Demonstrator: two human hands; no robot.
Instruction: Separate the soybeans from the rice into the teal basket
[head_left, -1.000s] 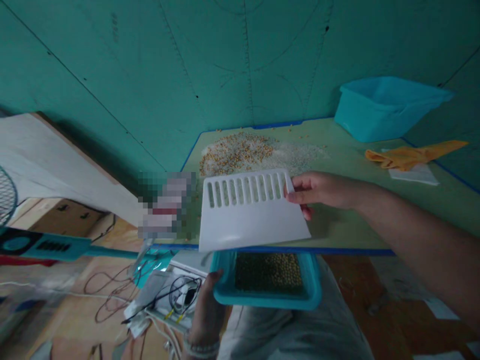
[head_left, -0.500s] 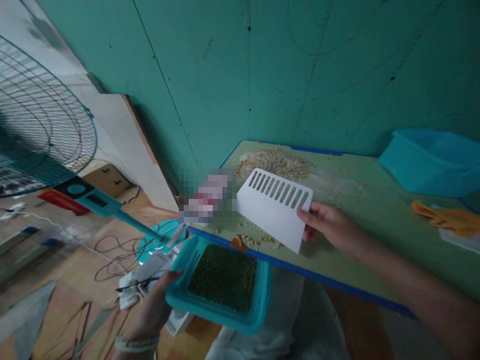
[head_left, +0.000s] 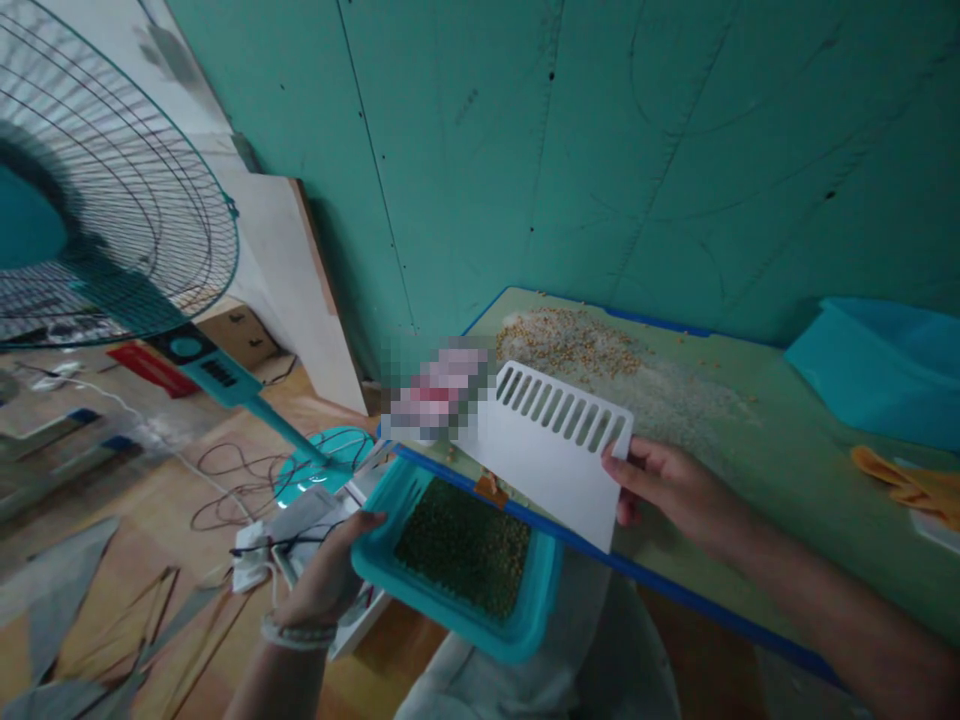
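My left hand [head_left: 334, 565] grips the left rim of a teal plastic basket [head_left: 536, 610], just below the table's front edge. Dark green beans [head_left: 457, 550] fill its bottom, with some yellowish kernels at the right side. My right hand [head_left: 660, 480] pinches the right end of a white slotted plastic panel [head_left: 551, 460]. This panel stands tilted over the table, its lower edge at the blue front edge beside the basket. Behind it lies a spread of yellow kernels [head_left: 577, 335] mixed with white grains. A small brown piece [head_left: 491, 488] sits at the table edge above the basket.
A teal fan [head_left: 202, 365] stands on the left, with cables on the floor. A blurred-out pinkish item [head_left: 439, 390] lies at the table's left corner. To the right are a blue fabric bin [head_left: 877, 365] and an orange cloth [head_left: 904, 482]. A green wall rises behind.
The white panel has come down toward the front edge, over the spot where loose kernels lay. The basket stays under the edge in my left hand. My view has turned slightly left.
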